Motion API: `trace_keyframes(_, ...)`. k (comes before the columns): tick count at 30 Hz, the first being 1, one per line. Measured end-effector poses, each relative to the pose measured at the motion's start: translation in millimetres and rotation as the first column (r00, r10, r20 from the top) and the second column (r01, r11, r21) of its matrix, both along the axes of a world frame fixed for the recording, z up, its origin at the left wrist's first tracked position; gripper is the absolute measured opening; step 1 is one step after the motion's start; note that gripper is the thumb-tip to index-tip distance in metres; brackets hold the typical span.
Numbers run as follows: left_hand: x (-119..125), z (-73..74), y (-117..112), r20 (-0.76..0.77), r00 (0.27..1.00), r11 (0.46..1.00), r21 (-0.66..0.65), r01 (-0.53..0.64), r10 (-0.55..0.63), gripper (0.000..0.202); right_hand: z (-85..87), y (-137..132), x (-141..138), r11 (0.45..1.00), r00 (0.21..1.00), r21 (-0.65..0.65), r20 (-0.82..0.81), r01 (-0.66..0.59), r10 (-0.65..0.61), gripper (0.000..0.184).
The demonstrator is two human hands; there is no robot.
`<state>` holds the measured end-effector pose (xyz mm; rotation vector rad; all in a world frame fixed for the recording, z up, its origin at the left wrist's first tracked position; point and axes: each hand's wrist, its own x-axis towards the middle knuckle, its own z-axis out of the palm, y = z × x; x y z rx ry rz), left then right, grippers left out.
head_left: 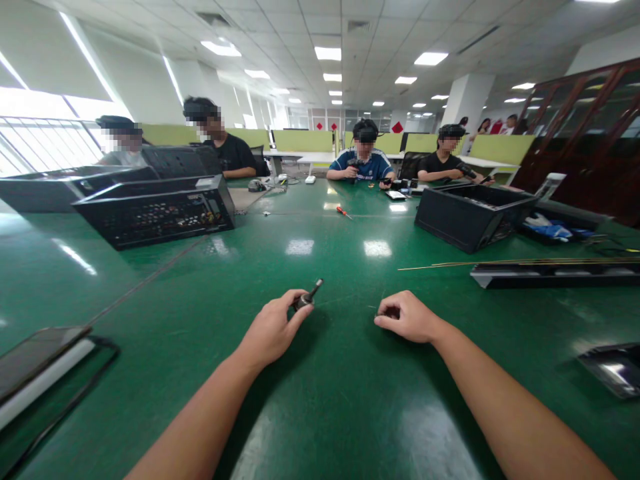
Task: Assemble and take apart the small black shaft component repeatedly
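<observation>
Glossy green counter below, my left hand pinches a dark, metallic-looking, stemmed part, likely stiff, best held by its round body; right of it, my right hand curls, contents unclear.

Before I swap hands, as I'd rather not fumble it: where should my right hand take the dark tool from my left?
Probably by its exposed rod, from the right: it slants up that way, uncovered, while your left hand grips the rounded body.
</observation>
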<state>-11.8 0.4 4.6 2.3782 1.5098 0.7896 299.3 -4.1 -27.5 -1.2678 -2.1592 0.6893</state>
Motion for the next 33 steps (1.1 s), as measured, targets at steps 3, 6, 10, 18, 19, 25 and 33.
trace_keyframes(3, -33.3, 3.4, -3.3, -0.027, 0.993, 0.993, -0.039, -0.112, 0.111, 0.043, -2.4, 5.1, 4.5, 1.000, 0.999, -0.015, -0.033, 0.007, -0.007, 0.019)
trace_keyframes(6, -90.2, 4.6, -16.0, -0.077, 0.975, 0.977, -0.028, -0.212, 0.209, 0.044, -2.7, 7.1, 4.5, 0.999, 0.998, -0.039, -0.061, 0.008, -0.010, 0.016)
trace_keyframes(10, -157.5, 2.3, -41.9, -0.086, 0.916, 0.910, -0.117, -0.399, 0.391, 0.034, -2.7, 8.7, 4.1, 0.998, 0.994, -0.070, -0.105, -0.011, 0.003, 0.015)
trace_keyframes(18, -142.4, 7.7, -78.2, -0.037, 0.833, 0.809, 0.267, -0.524, 0.552, 0.072, 2.2, 5.1, -2.3, 0.944, 0.952, -0.262, -0.280, -0.201, 0.125, 0.038)
trace_keyframes(19, -126.9, 11.1, -80.0, 0.004, 0.854, 0.794, 0.366, -0.486, 0.521, 0.069, 4.3, 2.1, -6.2, 0.901, 0.921, -0.321, -0.349, -0.290, 0.172, 0.040)
trace_keyframes(25, 4.3, 24.8, -70.2, 0.032, 0.933, 0.912, 0.224, 0.343, -0.359, 0.051, 10.3, -14.8, -31.4, 0.672, 0.753, -0.431, -0.585, -0.602, 0.300, 0.042)
trace_keyframes(33, 78.8, 23.9, -58.4, 0.333, 0.791, 0.856, 0.132, 0.500, -0.513, 0.012, 4.2, -9.5, -27.8, 0.620, 0.702, -0.459, -0.677, -0.637, 0.221, 0.047)
